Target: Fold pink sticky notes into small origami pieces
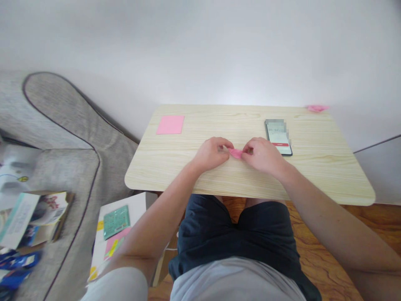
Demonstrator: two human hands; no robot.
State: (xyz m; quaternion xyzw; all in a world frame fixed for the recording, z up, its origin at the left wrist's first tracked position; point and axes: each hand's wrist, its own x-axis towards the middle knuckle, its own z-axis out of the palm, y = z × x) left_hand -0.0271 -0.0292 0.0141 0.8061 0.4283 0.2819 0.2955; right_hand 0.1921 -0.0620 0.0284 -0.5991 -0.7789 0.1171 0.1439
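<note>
A small folded pink paper [236,153] lies on the light wooden table [188,175], pinched from both sides. My left hand [212,153] grips its left end with fingers curled. My right hand [263,155] pinches its right end. Most of the paper is hidden by my fingers.
A flat pink paper sheet [170,124] lies at the table's far left. A phone [278,136] with a lit screen sits just right of my right hand. A small pink folded piece [317,108] rests at the far right corner. A grey sofa [62,138] with books stands left.
</note>
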